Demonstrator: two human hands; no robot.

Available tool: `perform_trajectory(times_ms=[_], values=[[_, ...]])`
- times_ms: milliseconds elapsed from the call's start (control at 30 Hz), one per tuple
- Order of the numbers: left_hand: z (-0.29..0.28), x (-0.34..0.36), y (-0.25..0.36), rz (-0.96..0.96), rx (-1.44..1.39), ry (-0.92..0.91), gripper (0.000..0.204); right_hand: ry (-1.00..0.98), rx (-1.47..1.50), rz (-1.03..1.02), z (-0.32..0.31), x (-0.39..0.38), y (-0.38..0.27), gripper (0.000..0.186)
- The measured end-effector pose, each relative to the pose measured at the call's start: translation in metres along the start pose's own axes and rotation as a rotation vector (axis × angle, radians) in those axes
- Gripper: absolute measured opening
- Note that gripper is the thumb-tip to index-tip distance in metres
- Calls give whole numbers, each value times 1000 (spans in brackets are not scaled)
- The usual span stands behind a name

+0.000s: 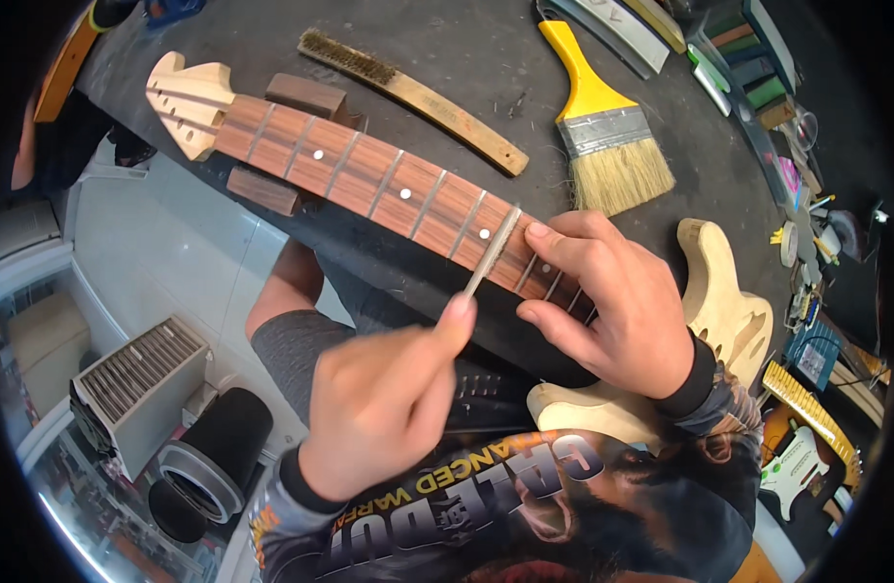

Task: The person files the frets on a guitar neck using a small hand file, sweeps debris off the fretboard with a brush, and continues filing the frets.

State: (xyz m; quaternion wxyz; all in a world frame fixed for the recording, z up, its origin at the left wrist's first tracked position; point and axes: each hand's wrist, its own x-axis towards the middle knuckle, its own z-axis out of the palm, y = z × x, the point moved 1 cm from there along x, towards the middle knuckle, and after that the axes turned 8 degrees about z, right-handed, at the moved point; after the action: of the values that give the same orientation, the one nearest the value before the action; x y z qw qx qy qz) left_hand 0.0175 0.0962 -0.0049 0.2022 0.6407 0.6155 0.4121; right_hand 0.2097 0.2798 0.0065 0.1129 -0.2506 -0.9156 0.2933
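Note:
A guitar neck (364, 173) with a pale headstock, reddish fretboard and dot inlays lies diagonally over the dark bench. My left hand (389, 389), slightly blurred, holds a slim metal file (496, 248), index finger along it, with the file across the fretboard. My right hand (612, 311) grips the neck just right of the file, one fingertip pressing beside it. Two dark wooden blocks (260, 190) flank the neck near the headstock. An unpainted pale guitar body (714, 277) sits behind my right hand, partly hidden.
A wooden wire brush (447, 117) and yellow-handled paintbrush (617, 160) lie beyond the neck. Assorted tools (797, 243) crowd the bench's right side, with a finished guitar (797, 462) at lower right. A ridged box (141, 374) and black cylinder (228, 437) stand at lower left.

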Motion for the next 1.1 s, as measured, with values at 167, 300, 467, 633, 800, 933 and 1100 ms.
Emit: perform_trajectory(times_ms=[167, 300, 467, 633, 800, 933, 1100], values=[[-6, 0, 2, 11, 42, -4, 56, -8, 37, -43, 3, 7, -2, 59], [12, 19, -10, 68, 31, 46, 57, -3, 42, 13, 3, 2, 0, 59], [-6, -38, 0, 43, 51, 40, 61, -6, 37, -39, 4, 7, -1, 59], [3, -18, -8, 86, 56, 79, 60, -18, 29, -24, 7, 6, -2, 60], [13, 11, -11, 101, 4, 98, 47, 18, 17, 6, 6, 0, 2, 59], [-6, -57, -2, 68, 40, 81, 53, -1, 0, -35, 6, 5, -2, 59], [-4, -57, -5, 96, 34, 118, 60, 6, 20, 6, 5, 2, 0, 58]])
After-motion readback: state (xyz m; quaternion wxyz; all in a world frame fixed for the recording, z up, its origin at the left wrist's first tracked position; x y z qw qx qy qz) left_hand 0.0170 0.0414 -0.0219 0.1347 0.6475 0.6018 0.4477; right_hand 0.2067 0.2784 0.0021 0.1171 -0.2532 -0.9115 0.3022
